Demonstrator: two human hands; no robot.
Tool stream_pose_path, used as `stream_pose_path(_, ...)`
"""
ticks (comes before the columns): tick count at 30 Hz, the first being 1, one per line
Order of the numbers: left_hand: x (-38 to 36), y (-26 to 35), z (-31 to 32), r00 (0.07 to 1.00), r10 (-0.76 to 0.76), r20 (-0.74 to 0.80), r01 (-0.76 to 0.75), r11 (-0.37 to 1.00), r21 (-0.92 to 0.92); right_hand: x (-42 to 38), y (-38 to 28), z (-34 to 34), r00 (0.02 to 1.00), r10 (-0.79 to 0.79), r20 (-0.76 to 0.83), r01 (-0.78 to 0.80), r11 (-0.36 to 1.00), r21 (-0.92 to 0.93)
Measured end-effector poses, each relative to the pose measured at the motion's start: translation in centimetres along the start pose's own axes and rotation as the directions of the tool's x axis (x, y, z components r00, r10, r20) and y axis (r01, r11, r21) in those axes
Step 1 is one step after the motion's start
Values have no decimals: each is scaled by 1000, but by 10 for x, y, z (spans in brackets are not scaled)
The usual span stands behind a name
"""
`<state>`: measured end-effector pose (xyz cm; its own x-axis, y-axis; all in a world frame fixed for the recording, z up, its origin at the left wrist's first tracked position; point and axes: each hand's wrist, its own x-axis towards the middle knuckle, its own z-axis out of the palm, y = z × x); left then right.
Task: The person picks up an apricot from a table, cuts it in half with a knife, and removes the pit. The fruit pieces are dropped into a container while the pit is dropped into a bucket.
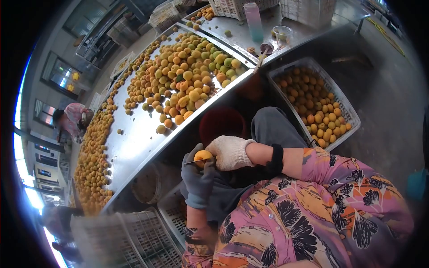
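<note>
My left hand (197,181), in a grey glove, is closed around an orange-yellow apricot (203,155) above my lap. A thin knife blade (191,161) lies across the apricot, its tip sticking out on the left. My right hand (230,153), in a white knitted glove, is closed against the apricot's right side, where the blade runs into its fingers. The knife's handle is hidden inside that hand. Just beyond my hands, a dark red bucket (222,123) stands in shadow under the table's edge.
A metal table (127,149) carries a big heap of apricots (183,73). To my right stands a crate (353,111) of apricots; white crates (129,236) are at lower left. A bottle (254,24) and a plastic cup (282,35) sit at the back. Another person (73,117) is at far left.
</note>
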<state>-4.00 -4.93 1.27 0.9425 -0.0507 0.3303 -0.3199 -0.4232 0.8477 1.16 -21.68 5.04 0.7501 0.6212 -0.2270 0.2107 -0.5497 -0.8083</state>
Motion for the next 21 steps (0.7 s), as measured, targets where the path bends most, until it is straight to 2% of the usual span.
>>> stream_pose_path(2, 0, 3, -3, 999, 24, 30, -25, 1000, 15, 1, 2, -1, 999, -42, 21, 42, 999, 0)
stream_pose_path(7, 2, 9, -6, 995, 30, 92, -31, 999, 12, -3, -4, -7, 999, -5, 52, 0, 995, 96)
stream_pose_path(9, 3, 5, -5, 996, -34, 78, 44, 990, -131, -2, -2, -6, 999, -15, 50, 10, 994, 105)
stream_pose_path(10, 4, 7, -4, 997, -28, 77, 38, 991, -128, 0, -1, -3, 997, -67, -44, 70, 995, 69)
stream_pose_path(11, 6, 12, -3, 992, -105, 67, 117, 968, -222, 1, 0, -1, 983, -125, -135, 130, 991, 28)
stream_pose_path(12, 7, 16, -3, 981, -182, 64, 193, 929, -314, 2, 1, 2, 982, -131, -138, 136, 990, 27)
stream_pose_path(14, 8, 14, -6, 982, -175, 65, 186, 938, -291, 1, 2, 4, 952, -65, -300, 63, 998, -13)
stream_pose_path(15, 8, 13, -8, 983, -170, 70, 182, 945, -271, 0, 2, 4, 951, -68, -301, 66, 998, -16)
stream_pose_path(17, 6, 10, -16, 973, -201, 114, 228, 918, -326, -3, 4, 4, 937, -237, -258, 267, 959, 90)
stream_pose_path(19, 5, 10, -18, 960, -230, 160, 275, 884, -379, 1, 9, 7, 886, -386, -256, 446, 860, 247)
stream_pose_path(20, 4, 10, -18, 951, -252, 180, 306, 849, -431, 3, 10, 7, 886, -388, -254, 447, 860, 247)
stream_pose_path(21, 4, 11, -18, 941, -271, 200, 336, 810, -481, 4, 10, 8, 891, -387, -239, 449, 832, 325)
